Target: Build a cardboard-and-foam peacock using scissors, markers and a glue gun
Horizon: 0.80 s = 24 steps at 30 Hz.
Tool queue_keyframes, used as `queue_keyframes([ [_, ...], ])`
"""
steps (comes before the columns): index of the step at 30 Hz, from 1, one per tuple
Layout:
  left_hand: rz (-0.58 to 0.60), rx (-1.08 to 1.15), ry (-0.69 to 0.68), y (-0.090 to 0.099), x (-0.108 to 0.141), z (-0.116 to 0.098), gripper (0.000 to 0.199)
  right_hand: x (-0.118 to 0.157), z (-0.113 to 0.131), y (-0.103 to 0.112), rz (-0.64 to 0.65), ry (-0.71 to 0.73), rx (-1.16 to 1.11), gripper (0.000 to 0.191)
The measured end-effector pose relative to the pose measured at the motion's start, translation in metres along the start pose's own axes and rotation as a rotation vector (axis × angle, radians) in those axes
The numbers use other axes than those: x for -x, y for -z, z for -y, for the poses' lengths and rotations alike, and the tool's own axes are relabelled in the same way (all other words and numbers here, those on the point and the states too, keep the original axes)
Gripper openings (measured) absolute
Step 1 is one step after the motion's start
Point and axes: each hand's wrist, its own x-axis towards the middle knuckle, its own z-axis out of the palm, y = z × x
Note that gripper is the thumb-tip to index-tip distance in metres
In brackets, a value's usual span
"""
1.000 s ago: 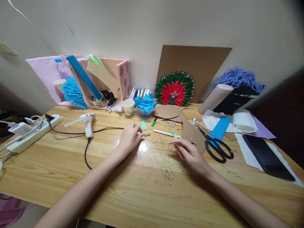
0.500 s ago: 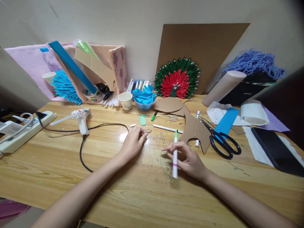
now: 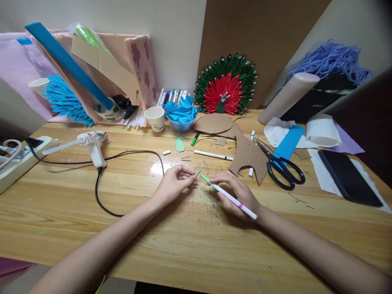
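Observation:
My right hand (image 3: 237,194) is closed around a white marker (image 3: 232,200) with a green tip and a pink band. The marker slants, its tip pointing left toward my other hand. Between thumb and fingers, my left hand (image 3: 176,183) pinches a thin brown strip (image 3: 198,173), which looks like a sliver of cardboard. The green tip is very close to the strip's end; whether they touch I cannot tell. Just beyond my hands lie a few more thin strips (image 3: 185,158), a small white marker cap (image 3: 166,152) and a light green paper cutout (image 3: 180,144).
A glue gun (image 3: 95,149) with its cord (image 3: 98,196) stands at left. Black-handled scissors (image 3: 283,171), cut cardboard (image 3: 248,153) and a phone (image 3: 349,177) lie at right. Behind are a paper cup (image 3: 154,119), a tub of blue pieces (image 3: 181,118) and a red-green peacock craft (image 3: 226,85).
My left hand has lifted a thin strip from the table. My right hand has turned the marker from upright to slanting and brought its tip left, close to the strip. The view has tilted downward.

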Motion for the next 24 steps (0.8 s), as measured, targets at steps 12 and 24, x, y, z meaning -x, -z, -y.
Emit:
queue_keyframes([
  [12, 0.024, -0.041, 0.057, -0.0019, 0.0012, -0.0055, 0.016, -0.0024, -0.0007, -0.0004, 0.089, 0.014, 0.006, 0.033],
  [24, 0.042, -0.06, 0.061, 0.0015, -0.0009, -0.0053, 0.017, -0.001, -0.0034, -0.001, 0.097, 0.01, 0.016, 0.036],
])
